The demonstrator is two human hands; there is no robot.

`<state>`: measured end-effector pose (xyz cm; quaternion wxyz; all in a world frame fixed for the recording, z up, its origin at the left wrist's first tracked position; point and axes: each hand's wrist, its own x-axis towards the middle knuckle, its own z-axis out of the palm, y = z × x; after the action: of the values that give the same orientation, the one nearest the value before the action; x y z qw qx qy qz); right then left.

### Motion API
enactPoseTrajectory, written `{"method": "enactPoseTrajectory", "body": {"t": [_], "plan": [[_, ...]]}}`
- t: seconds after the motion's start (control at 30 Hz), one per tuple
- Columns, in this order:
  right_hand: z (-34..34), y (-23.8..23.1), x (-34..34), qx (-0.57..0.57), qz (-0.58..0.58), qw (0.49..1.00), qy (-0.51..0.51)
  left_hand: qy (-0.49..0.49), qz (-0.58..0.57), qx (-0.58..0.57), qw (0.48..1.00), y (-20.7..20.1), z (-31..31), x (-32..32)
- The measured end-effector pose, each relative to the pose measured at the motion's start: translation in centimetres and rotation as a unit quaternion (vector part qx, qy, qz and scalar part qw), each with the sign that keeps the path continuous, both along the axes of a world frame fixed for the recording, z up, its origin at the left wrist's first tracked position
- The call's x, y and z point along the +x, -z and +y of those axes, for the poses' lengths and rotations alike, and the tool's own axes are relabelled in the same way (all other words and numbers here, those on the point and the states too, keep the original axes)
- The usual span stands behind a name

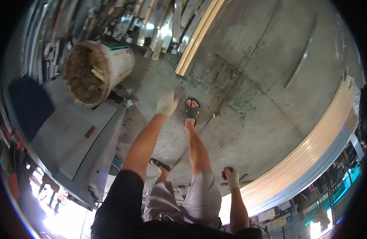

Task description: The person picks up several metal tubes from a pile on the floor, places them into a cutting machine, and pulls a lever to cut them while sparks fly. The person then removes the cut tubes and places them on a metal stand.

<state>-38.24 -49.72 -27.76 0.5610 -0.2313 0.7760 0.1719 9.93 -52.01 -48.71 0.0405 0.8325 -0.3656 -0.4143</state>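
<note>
My left hand (167,104), in a pale glove, hangs over the concrete floor beside my forward sandal (192,109). Motion smears its fingers, so their state is unclear; no held object shows. My right hand (231,177) is at the lower right, in a pale glove with bare fingertips. Its fingers are curled in and nothing shows in them. Behind the right wrist a dark bar-like thing (243,178) shows in part. My other sandal (160,164) is farther back, as in a stride.
A dirty white bucket (121,65) with scraps lies tipped on a grey cabinet (64,131) at left. Metal profiles (161,32) and two tan bars (199,38) lie ahead. A long stack of tan strips (306,153) curves along the right. A thin strip (302,55) lies far right.
</note>
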Motion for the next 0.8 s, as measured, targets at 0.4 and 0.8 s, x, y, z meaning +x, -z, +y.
{"method": "enactPoseTrajectory", "body": {"t": [0.4,0.8], "plan": [[14.0,-14.0,-10.0,0.252,0.203,0.944,0.069,-0.074,-0.156,0.122,0.977,13.2,-14.5,0.8],[-3.7,-5.0,1.4,-0.011,0.003,0.999,0.035,-0.233,0.012,-0.016,0.972,1.0,-13.4,3.1]]}}
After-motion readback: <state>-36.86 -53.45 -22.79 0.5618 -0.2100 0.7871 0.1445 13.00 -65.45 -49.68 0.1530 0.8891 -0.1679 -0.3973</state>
